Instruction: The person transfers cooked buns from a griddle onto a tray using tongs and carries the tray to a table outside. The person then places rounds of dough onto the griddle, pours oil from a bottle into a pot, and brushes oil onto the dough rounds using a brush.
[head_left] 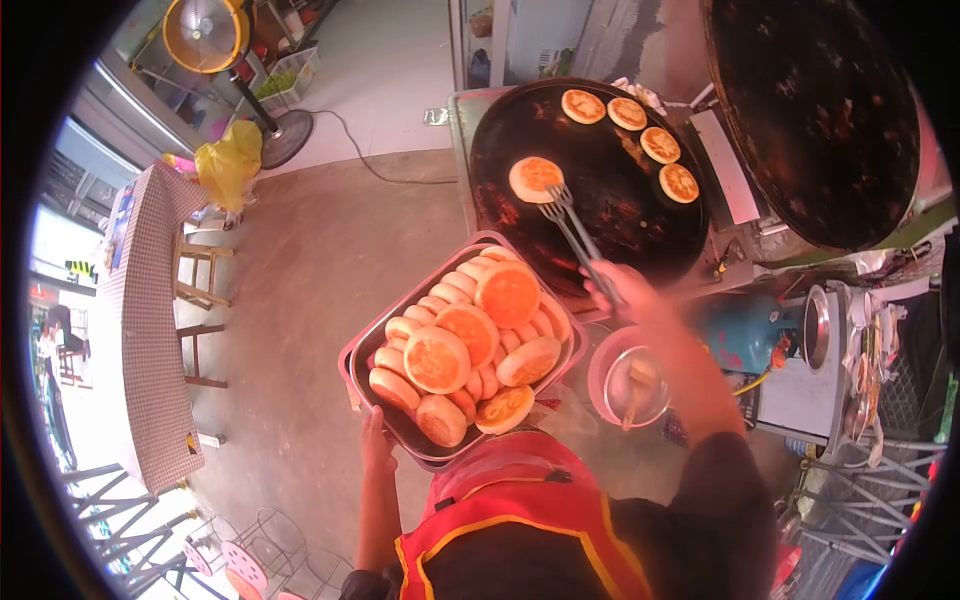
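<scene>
Left hand (376, 445): clasped on the near left edge of the metal tray (347, 365). Right hand (622, 292): closed around the handles of the tongs (583, 240), arm extended to the far right. The fork-like tips meet the right edge of a browned flatbread (531, 178) on the left part of the round griddle (510, 120). Whether the tips clamp this flatbread or only touch it cannot be told. Four more flatbreads (626, 114) lie in an arc along the far right part of the griddle.

The tray is in front of the body, on the near side of the griddle, heaped with stacked flatbreads (436, 360). One flatbread (505, 408) sits at its near edge, by the rim.

Handling notes, by judgement:
- Set one tip below the flatbread and one above, well in from the edge; a shallow bite may tear the crust or let the bread swing.
- Squeeze lightly; the crumb is likely soft.
- Hold the tray level; the upper flatbreads could slide.
- Approach low, wrist raised clear of the hot plate.
</scene>
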